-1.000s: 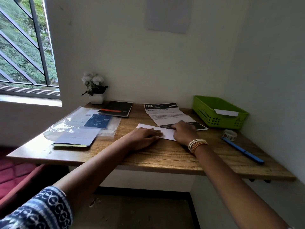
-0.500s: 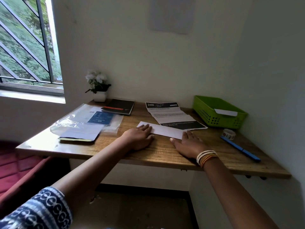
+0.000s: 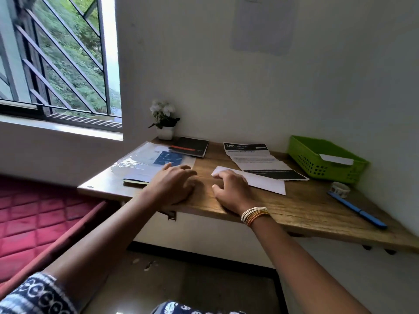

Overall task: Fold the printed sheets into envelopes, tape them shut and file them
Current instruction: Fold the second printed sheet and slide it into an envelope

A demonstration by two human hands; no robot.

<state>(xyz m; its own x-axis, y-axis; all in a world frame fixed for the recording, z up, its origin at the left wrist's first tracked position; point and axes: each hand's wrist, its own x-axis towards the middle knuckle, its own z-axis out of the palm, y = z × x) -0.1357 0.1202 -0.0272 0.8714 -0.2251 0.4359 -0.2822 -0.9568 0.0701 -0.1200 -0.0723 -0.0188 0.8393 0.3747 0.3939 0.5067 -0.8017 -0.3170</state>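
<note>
A folded white sheet [image 3: 263, 182] lies on the wooden desk [image 3: 294, 209], in front of an unfolded printed sheet [image 3: 256, 159] with a dark header. My right hand [image 3: 229, 190] rests on the desk with its fingertips on the folded sheet's left end. My left hand [image 3: 174, 186] lies to the left of it on the bare wood, fingers relaxed, holding nothing, its fingertips near the plastic sleeve. A green basket [image 3: 317, 164] at the back right holds a white folded envelope [image 3: 336, 159]. A tape roll [image 3: 339, 189] sits in front of the basket.
A blue pen [image 3: 357, 209] lies near the right edge. A plastic sleeve with papers [image 3: 145, 164], a black notebook [image 3: 190, 147] and a small potted plant [image 3: 164, 121] occupy the back left. A red cushioned seat [image 3: 34, 218] is left of the desk.
My right hand has slid from the folded sheet's right end to its left end. My left hand has come off the sheet and moved left. The view has swung left.
</note>
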